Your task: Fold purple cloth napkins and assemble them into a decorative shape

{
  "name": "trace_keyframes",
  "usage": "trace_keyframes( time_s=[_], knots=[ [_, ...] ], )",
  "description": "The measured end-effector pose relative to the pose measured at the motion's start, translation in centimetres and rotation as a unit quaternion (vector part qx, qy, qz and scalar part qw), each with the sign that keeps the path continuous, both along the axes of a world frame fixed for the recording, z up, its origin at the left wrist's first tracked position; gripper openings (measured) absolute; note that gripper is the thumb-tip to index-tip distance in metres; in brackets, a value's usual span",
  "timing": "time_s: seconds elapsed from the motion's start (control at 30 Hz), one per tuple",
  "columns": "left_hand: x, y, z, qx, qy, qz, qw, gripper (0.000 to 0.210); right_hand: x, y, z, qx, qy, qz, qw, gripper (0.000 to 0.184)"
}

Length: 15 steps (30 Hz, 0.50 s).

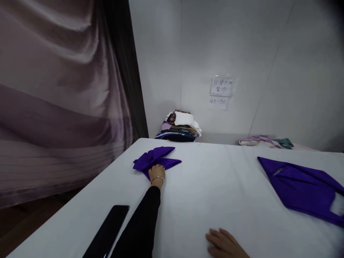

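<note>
A purple cloth napkin [153, 157], gathered into a fan-like shape with pointed ends, sits at the far left of the white table. My left hand [157, 172], with a bracelet at its wrist, reaches out to it, its fingers curled closed around the near part; the fingertips are partly hidden. Low in the picture, my right hand [224, 245] rests over the tabletop with its fingers apart and holds nothing. A second purple napkin [303, 186] lies flat and folded at the right, its far end close to the picture's edge.
A long black object like a phone or power bank [109, 231] lies beside my left forearm on the white table [199, 200]. Behind the table stands a pile of folded clothes [180, 127], with more cloth [264, 141] further right. A pinkish curtain [67, 93] hangs at the left.
</note>
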State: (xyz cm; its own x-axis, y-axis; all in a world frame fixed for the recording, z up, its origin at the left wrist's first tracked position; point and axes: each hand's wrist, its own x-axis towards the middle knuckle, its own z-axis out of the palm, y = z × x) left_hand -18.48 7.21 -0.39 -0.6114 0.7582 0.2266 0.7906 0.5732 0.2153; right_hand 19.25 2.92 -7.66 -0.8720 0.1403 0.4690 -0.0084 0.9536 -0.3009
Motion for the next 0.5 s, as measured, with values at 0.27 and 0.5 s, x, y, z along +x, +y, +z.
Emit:
trace_keyframes(
  time_s=[0.27,0.5],
  knots=[
    [10.6,-3.1,0.2,-0.006,-0.064,-0.174,0.983,0.021,0.1,-2.8,5.3,-0.103,-0.03,-0.07,0.992,0.042],
    [18.7,-7.6,0.8,0.024,-0.051,-0.368,0.928,0.023,0.5,-1.2,4.3,-0.181,0.131,-0.3,0.927,0.064]
  ],
)
